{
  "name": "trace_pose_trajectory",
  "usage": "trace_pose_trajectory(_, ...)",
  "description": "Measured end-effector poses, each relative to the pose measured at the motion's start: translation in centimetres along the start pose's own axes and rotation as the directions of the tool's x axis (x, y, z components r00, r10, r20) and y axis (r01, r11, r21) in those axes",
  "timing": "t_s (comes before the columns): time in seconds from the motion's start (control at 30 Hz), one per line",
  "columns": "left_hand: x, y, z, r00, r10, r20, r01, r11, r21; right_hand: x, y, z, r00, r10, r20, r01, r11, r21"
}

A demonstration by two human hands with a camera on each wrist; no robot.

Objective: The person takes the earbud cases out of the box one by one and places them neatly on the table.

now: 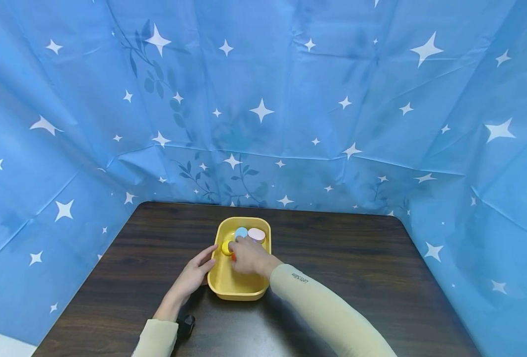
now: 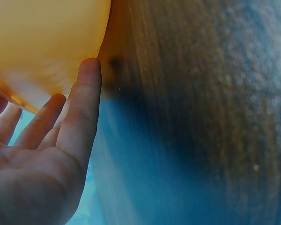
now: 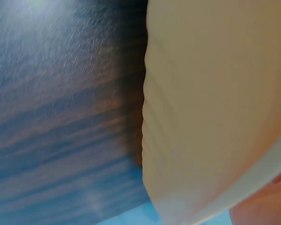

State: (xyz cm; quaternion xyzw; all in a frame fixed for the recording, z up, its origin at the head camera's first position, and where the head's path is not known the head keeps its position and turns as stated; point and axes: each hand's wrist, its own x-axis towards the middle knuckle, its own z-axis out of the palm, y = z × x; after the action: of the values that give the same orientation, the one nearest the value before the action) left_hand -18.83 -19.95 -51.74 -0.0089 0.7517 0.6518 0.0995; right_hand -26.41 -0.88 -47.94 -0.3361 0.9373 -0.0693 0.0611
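Closest to us, two cream sleeves: the left sleeve (image 1: pixel 156 337) with a dark wristband (image 1: pixel 185 326) beside it, the right sleeve (image 1: pixel 330 312) slanting in across the table (image 1: pixel 335 258). And here's the left hand (image 1: pixel 192 277), fingers long and apart, clamped on nothing, fingertips (image 2: pixel 90 70) touching the outer side of the yellow tray (image 1: pixel 238 296)! The tray sits on the dark wood, its near end bare inside.

Over to the right hand (image 1: pixel 250 257), down inside that tray, fingers bent downward; whether they pinch anything, we cannot tell, the hand itself hides it. Peeking out by the fingers, an orange piece (image 1: pixel 234 257), and just beside them a round yellow piece (image 1: pixel 226 248) near the left wall. Further up, at the far end, a blue piece (image 1: pixel 241 231) and a pale pink piece (image 1: pixel 256 234), side by side! Behind it all hangs a blue star-patterned backdrop (image 1: pixel 263 74), creased across.
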Motion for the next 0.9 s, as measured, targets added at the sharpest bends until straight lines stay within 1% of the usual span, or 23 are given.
trace_pose_trajectory(0.07, 0.0, 0.0, 0.0, 1.0, 0.0, -0.001, 0.0, 1.0, 0.003, 0.2, 0.2, 0.2, 1.0, 0.009, 0.0, -0.009, 0.998, 0.07)
trace_pose_trajectory(0.13, 0.0, 0.0, 0.0, 1.0, -0.003, -0.003, 0.003, 1.0, 0.005, 0.3, 0.4, 0.2, 1.0, 0.028, 0.0, -0.028, 0.987, 0.16)
trace_pose_trajectory(0.23, 0.0, 0.0, 0.1, 1.0, -0.009, -0.006, 0.009, 1.0, 0.003, 0.3, 0.8, 0.3, 0.998, 0.058, -0.002, -0.055, 0.956, 0.289)
trace_pose_trajectory(0.33, 0.0, 0.0, 0.1, 1.0, -0.012, -0.006, 0.012, 1.0, -0.002, 0.3, 1.1, 0.4, 0.996, 0.086, -0.001, -0.08, 0.924, 0.374)
trace_pose_trajectory(0.4, 0.0, 0.0, 0.0, 1.0, -0.014, -0.006, 0.014, 1.0, -0.005, 0.5, 1.3, 0.5, 0.995, 0.103, 0.007, -0.097, 0.907, 0.411)
trace_pose_trajectory(0.53, 0.0, 0.0, 0.0, 1.0, -0.015, -0.01, 0.015, 1.0, -0.002, 0.7, 1.6, 0.7, 0.992, 0.124, 0.032, -0.125, 0.881, 0.456)
trace_pose_trajectory(0.7, 0.0, -0.1, 0.1, 1.0, -0.016, -0.018, 0.017, 1.0, 0.007, 0.7, 1.7, 0.8, 0.992, 0.116, 0.053, -0.127, 0.852, 0.508)
trace_pose_trajectory(0.9, -0.1, 0.0, 0.1, 1.0, -0.015, -0.019, 0.015, 1.0, 0.0, 0.5, 1.7, 0.8, 0.991, 0.113, 0.066, -0.131, 0.825, 0.549)
